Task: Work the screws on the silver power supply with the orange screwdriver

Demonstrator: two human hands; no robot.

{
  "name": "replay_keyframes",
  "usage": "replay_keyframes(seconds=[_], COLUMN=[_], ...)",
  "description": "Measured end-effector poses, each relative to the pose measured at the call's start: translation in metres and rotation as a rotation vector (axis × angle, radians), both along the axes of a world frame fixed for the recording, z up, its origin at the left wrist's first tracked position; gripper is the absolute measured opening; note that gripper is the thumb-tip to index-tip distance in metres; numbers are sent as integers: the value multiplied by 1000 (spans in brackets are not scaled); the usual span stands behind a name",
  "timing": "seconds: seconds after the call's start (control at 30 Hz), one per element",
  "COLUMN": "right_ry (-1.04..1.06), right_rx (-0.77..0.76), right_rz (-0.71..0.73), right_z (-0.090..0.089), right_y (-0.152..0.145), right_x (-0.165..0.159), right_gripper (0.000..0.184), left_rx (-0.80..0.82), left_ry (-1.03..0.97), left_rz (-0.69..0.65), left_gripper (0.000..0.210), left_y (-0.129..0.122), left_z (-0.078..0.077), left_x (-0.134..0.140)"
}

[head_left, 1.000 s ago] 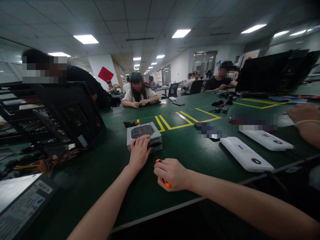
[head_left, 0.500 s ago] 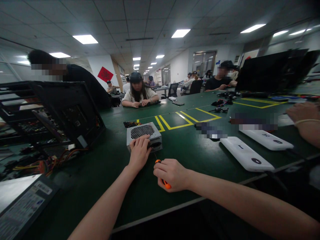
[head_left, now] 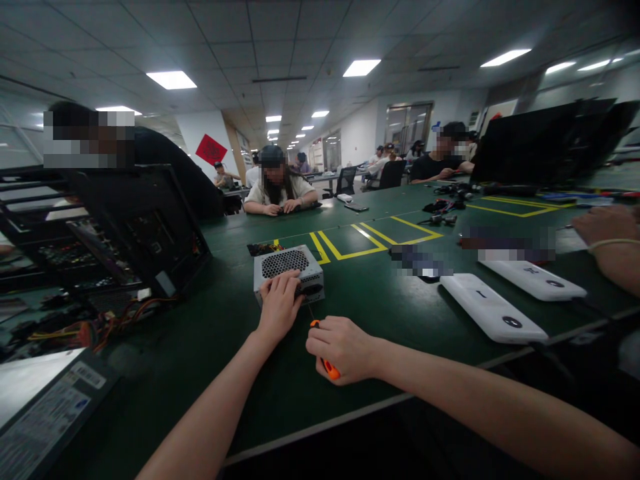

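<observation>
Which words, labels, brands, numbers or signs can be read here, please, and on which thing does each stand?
None can be read.
Label on the metal box at lower left: barcode and print, too blurred.
Red sign on the pillar: dark marking, too blurred.
Near white device and far white device: marks too small.
Perforated box under the left hand: no readable text.

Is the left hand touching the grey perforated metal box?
Touching. The head view shows the left hand laid over the near top edge of the grey perforated metal box.
</observation>
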State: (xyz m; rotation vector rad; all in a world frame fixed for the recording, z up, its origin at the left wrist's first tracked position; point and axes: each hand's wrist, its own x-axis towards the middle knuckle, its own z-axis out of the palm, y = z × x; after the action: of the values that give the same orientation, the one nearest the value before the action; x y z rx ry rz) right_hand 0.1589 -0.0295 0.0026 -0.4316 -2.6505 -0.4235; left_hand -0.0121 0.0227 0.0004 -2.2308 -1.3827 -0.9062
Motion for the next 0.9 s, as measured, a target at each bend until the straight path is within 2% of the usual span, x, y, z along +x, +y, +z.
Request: replay_keyframes(seconds=[0.9], right_ry=[43], right_rx=[-21], right_rz=[28], right_z=[-1], right_y=[1], right_x=[2], right_gripper=[7], left_rx=[5], left_ry=[2], left_rz=[9], left_gripper=[20], left_y=[0], left_z=[0], left_x=[0])
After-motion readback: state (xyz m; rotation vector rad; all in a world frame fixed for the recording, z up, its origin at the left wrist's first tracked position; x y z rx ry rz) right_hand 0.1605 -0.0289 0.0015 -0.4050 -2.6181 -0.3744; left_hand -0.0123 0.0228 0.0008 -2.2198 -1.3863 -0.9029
